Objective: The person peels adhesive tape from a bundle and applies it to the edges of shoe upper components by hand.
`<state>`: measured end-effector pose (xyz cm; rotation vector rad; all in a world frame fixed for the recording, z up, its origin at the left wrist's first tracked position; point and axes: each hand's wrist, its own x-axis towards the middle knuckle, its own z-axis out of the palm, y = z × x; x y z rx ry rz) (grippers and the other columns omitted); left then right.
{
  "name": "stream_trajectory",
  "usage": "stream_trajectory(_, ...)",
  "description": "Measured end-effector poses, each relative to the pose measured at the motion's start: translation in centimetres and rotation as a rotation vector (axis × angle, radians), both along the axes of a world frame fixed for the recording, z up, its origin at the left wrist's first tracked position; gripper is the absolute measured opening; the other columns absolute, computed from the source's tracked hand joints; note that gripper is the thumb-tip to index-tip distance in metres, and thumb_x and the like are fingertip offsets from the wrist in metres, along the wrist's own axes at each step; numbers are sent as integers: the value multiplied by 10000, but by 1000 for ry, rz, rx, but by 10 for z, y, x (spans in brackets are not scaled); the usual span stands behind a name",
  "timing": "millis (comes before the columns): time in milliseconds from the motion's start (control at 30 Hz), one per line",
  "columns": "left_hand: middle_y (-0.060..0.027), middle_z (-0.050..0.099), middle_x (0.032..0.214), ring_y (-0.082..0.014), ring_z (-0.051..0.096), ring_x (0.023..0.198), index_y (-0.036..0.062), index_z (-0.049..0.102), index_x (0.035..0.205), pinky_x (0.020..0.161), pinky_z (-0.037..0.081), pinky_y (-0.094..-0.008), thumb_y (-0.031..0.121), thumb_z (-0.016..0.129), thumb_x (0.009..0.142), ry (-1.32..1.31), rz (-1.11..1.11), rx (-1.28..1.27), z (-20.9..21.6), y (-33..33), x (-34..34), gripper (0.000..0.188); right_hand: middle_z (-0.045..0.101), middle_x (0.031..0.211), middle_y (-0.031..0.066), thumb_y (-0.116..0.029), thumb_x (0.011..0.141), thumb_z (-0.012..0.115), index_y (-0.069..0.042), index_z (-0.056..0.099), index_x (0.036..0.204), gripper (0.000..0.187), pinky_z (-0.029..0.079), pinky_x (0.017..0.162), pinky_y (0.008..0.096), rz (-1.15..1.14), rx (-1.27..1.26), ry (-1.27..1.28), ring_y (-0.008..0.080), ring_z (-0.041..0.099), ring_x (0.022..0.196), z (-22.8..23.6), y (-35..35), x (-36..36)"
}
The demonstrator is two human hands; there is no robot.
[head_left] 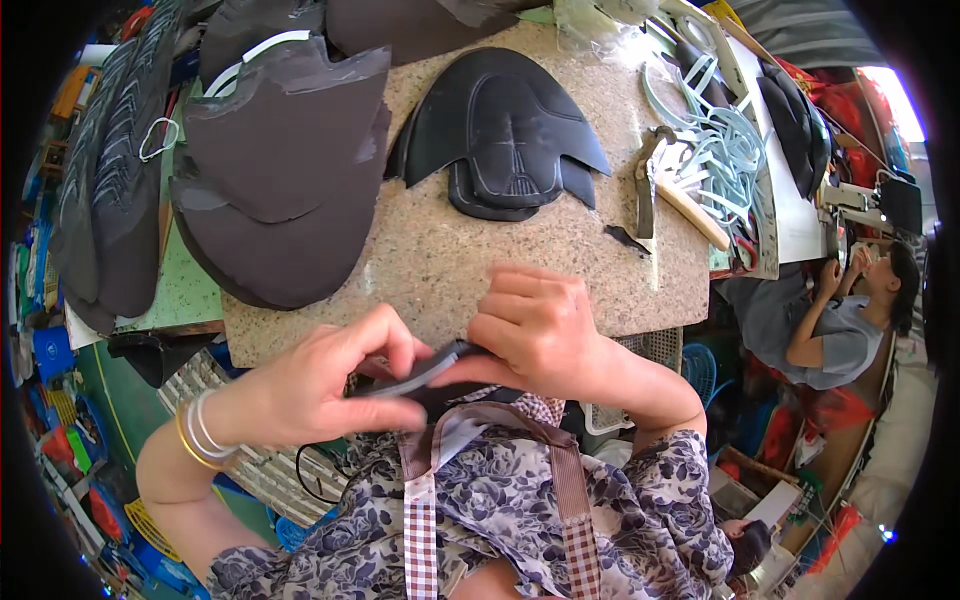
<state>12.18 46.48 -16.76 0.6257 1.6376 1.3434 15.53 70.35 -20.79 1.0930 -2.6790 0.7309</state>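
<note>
Both my hands hold one flat dark grey piece (425,372) close to my chest, below the near edge of a speckled stone slab (440,270). My left hand (320,385), with bangles on the wrist, pinches its left end between thumb and fingers. My right hand (535,330) is curled over its right end. Most of the piece is hidden by my fingers. On the slab beyond lies a stack of black moulded pieces (505,135) with raised lines.
A pile of dark brown foam cut-outs (275,175) covers the slab's left side, more dark pieces (110,180) further left. A wooden-handled tool (680,200) and pale blue-green strips (715,140) lie at the right. Another person (835,310) sits at the right.
</note>
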Motion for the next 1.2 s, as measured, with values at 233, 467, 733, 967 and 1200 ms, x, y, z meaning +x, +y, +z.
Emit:
stream_trajectory(233,-53,623,1018,-90,581,916,-2,472,1164,803,495,-252,155,825,760,-757,-162,-51,-40,18,-10,559,518,571,29,-387,649,774,-85,547,636,378,473,539,331,71,-232,-139,203,561,595,-15,13,9)
stream_trajectory(467,-75,595,792,-158,567,656,51,544,993,595,443,-297,28,797,666,462,112,-244,-18,40,-36,414,500,539,39,-333,650,819,-84,553,609,367,442,483,341,-104,-124,-231,225,561,524,-20,16,20)
stream_trajectory(733,-85,501,731,-225,524,630,-35,632,972,538,438,-334,32,630,671,1457,64,-91,-67,62,-21,308,612,856,42,-207,632,787,-78,645,942,364,484,645,343,-464,33,-33,233,600,790,-22,24,8)
stream_trajectory(967,-82,577,839,-236,579,783,-3,642,909,623,492,-330,33,653,679,1024,313,-147,-67,54,-23,233,628,997,6,2,539,674,-97,670,1064,534,511,608,286,-352,-168,38,201,595,842,-52,25,-9)
stream_trajectory(1200,-154,660,973,-295,629,823,-39,674,964,695,532,-359,-1,653,650,1225,217,-101,-74,40,-13,318,626,966,32,6,506,671,-81,652,1003,505,494,566,305,-388,-183,-172,211,604,777,-41,25,-15)
